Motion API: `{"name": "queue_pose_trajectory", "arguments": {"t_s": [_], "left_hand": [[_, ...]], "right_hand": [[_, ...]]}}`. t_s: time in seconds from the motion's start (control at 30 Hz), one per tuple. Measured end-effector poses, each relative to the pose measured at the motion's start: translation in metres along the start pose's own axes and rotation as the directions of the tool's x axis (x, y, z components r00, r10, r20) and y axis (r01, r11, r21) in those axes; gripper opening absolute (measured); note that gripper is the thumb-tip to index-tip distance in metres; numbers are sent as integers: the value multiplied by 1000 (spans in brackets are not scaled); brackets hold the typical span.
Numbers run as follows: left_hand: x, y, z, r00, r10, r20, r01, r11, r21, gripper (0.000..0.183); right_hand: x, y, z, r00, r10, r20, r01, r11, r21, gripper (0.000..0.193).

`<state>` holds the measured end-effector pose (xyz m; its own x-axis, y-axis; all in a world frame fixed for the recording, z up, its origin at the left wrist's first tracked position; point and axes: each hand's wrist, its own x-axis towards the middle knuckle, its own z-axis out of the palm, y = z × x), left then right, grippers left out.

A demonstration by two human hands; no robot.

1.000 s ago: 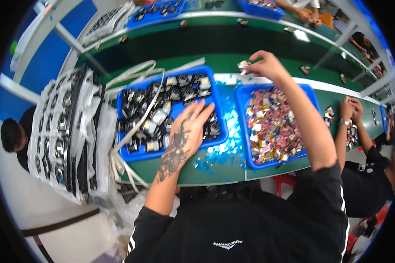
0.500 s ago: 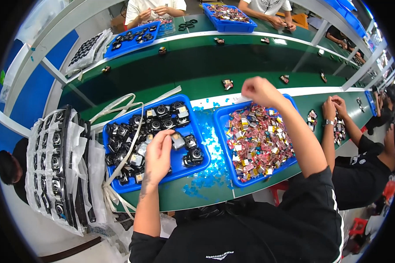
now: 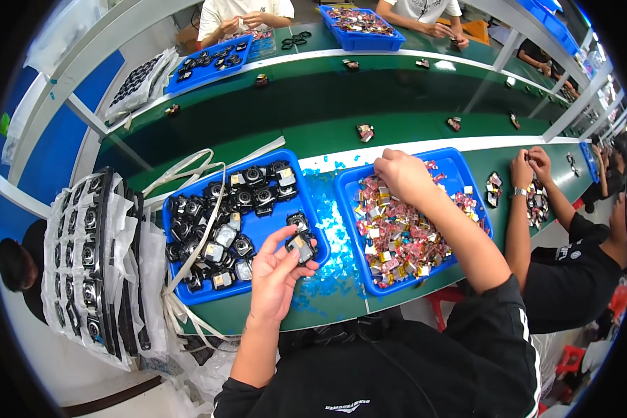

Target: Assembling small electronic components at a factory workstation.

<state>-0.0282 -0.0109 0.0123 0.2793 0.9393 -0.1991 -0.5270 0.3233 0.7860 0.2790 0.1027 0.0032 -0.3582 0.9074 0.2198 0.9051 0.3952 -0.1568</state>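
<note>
My left hand [image 3: 277, 275] is closed on a small black device housing [image 3: 301, 247] with a silver-grey insert, held up at the right edge of the left blue tray [image 3: 275, 230]. Several more black housings [image 3: 244, 198] lie in that tray, some with round lens-like faces up, others showing grey inserts. My right hand [image 3: 404, 177] is at the far left part of the right blue tray [image 3: 352, 244], over a heap of small pink, silver and yellow parts [image 3: 404, 244]. Its fingers are drawn together and point down; what they hold, if anything, is hidden.
Blue scraps [image 3: 327, 272] cover the table between the trays. A pale strap [image 3: 205, 244] crosses the left tray. Stacked, plastic-wrapped housing trays [image 3: 83, 265] stand at left. Small parts [image 3: 365, 132] sit on the green conveyor [image 3: 292, 97] ahead. A co-worker's hands [image 3: 526, 167] work at right.
My left hand has moved right and toward me, lifting the housing and turning its palm up. My right hand has come down and nearer to the heap. Parts on the conveyor have shifted slightly right.
</note>
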Motion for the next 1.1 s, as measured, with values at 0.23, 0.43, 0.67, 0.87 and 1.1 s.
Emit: {"name": "queue_pose_trajectory", "arguments": {"t_s": [0.23,0.43,0.67,0.87,1.1], "left_hand": [[-11,1,7,992,102,-75,-91,985,144,36],[7,-5,38,977,211,30,-206,898,390,24],[3,-15,59,968,184,169,-234,906,353,22],[-4,-28,45,998,54,35,-62,935,348,25],[-10,-30,36,971,226,81,-235,829,507,12]], "right_hand": [[-24,-24,-44,973,189,-131,-114,891,439,8],[-72,-82,-74,891,184,414,-422,5,906,6],[-100,-134,-47,913,307,269,-258,-76,963,9],[-105,-150,-27,944,328,25,-150,364,919,10],[-94,-153,-45,982,178,61,-147,528,836,10]]}}
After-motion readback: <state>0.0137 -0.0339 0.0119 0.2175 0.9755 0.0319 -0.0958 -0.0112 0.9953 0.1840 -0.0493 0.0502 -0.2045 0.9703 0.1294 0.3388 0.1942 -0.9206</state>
